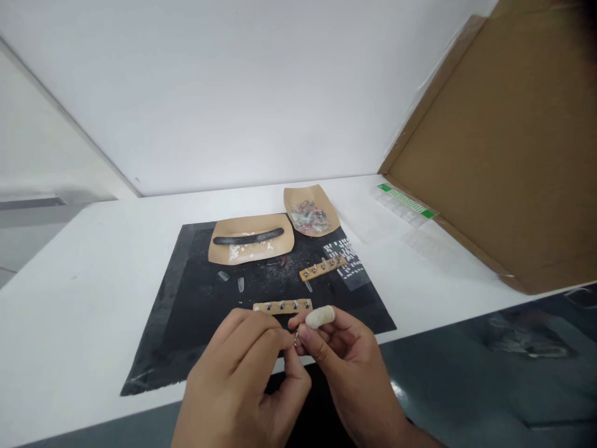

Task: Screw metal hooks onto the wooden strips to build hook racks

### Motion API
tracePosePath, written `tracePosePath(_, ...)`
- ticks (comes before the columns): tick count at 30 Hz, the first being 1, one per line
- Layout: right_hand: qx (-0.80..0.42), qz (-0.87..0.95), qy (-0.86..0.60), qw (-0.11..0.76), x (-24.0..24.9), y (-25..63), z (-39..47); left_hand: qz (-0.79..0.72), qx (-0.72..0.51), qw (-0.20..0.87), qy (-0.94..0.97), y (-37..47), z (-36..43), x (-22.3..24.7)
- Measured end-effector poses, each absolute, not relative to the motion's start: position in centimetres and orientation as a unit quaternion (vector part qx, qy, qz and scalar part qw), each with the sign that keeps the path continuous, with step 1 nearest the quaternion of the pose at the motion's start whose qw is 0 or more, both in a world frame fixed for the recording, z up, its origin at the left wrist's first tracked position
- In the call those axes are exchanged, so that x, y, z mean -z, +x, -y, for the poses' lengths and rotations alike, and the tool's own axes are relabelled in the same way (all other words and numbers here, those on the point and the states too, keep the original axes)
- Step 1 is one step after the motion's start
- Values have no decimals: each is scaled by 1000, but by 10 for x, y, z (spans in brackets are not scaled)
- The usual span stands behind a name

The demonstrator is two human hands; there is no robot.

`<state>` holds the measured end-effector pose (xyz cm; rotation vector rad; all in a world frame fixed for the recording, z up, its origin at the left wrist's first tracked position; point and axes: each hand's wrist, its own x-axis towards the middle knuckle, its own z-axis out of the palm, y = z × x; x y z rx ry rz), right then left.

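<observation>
In front of my body, near the table's edge, my left hand (242, 373) and my right hand (352, 361) meet with fingers pinched together. Between their fingertips shows a small shiny metal piece (295, 338), mostly covered; its exact kind cannot be made out. A pale finger cot (320, 317) covers one finger of my right hand. Just beyond my fingers lies a wooden strip (288, 306) with several small metal holders on it. Farther right, a second wooden strip (321, 268) carries similar holders, with clear nail tips on some.
A black mat (186, 292) covers the table's middle. On it lie loose nail tips (240, 285) and a sheet of white tabs (357, 280). A tan tray holds a dark nail file (249, 238); another holds mixed nail tips (310, 218). An open cardboard box (504, 143) stands right.
</observation>
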<state>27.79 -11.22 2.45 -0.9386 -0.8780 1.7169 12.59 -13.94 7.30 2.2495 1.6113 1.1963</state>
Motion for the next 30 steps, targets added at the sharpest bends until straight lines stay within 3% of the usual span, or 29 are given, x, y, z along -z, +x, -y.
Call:
tracePosePath(5,-728,332,-373,470,-24,277,111,-563,-400,70,720,127,139,-74)
tracePosePath(17,-832,179,-298,432,-32,274,106,-562,-412,265,667,116,140,-75)
tracePosePath(30,-812,205,-333,432,-16,274,113,-527,-385,226,723,109,142,-55)
